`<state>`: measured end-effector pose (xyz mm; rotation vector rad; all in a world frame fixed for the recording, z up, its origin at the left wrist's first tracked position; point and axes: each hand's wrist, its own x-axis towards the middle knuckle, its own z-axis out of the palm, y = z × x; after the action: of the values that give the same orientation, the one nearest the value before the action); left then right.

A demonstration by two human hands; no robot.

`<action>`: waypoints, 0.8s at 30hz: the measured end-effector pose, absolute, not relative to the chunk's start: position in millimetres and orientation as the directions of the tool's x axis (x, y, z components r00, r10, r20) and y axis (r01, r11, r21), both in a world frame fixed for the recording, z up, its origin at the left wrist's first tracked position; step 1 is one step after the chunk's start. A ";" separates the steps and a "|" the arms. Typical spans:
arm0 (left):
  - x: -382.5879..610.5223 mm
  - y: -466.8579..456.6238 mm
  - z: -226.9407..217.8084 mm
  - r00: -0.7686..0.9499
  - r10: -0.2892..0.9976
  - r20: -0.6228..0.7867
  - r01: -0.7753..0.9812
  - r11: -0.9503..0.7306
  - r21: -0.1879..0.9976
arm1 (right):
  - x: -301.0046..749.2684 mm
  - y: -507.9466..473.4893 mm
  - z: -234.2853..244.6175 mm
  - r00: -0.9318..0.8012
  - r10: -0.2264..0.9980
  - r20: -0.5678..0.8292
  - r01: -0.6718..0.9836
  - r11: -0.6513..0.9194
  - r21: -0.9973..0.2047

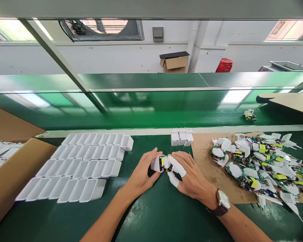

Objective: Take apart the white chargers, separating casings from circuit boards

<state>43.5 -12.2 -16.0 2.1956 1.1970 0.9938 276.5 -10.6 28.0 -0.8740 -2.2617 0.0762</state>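
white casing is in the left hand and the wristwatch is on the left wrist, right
Nearly: the white casing is in the left hand, but the head view shows the wristwatch on the right wrist, not the left.

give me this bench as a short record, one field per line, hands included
left hand: holding a white case
right hand: white covers on two fingers, at the circuit assembly in the case's opening
left side: four rows of white trays, beside an open cardboard box of white pieces
beyond hands: small group of white containers
right side: heap of circuit boards and white parts, mostly on a brown sheet
right wrist: watch
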 end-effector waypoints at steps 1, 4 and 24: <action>43.7 -12.0 -16.1 0.362 0.850 0.382 0.526 -0.525 0.670 | 276.4 -10.4 27.9 -0.526 0.609 0.594 0.569 0.771 -0.286; 44.5 -11.6 -15.1 0.350 0.855 0.382 0.524 -0.517 0.677 | 276.5 -9.8 27.0 -0.529 0.609 0.591 0.563 0.773 -0.292; 47.4 -12.8 -10.7 0.235 0.952 0.194 0.411 -0.279 0.868 | 279.3 -7.7 6.0 -0.400 0.766 0.504 0.413 0.641 -0.647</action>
<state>47.4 -12.8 -10.7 1.8151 1.2558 0.9903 279.3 -7.7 6.0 -0.9186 -2.0363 0.5439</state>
